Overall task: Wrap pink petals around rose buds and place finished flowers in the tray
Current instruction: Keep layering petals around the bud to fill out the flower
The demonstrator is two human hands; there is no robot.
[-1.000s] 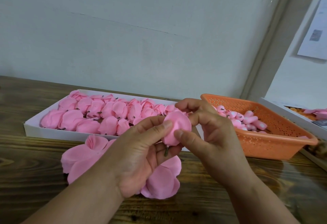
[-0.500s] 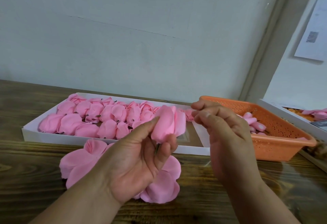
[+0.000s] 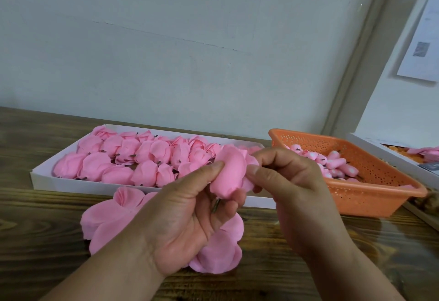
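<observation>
since half a second ago your right hand (image 3: 292, 196) has come back in and now pinches the petal edge of the rose (image 3: 231, 172) again. going left to right: the white tray (image 3: 45, 177) at 10 o'clock holds rows of finished flowers (image 3: 133, 158). loose petals (image 3: 107, 215) lie on the wooden table (image 3: 35, 241) under your wrists. your left hand (image 3: 187, 215) grips the rose at centre, thumb on its side, fingers curled at the stem. the orange basket (image 3: 370, 201) of buds (image 3: 332, 163) sits at 3 o'clock.
</observation>
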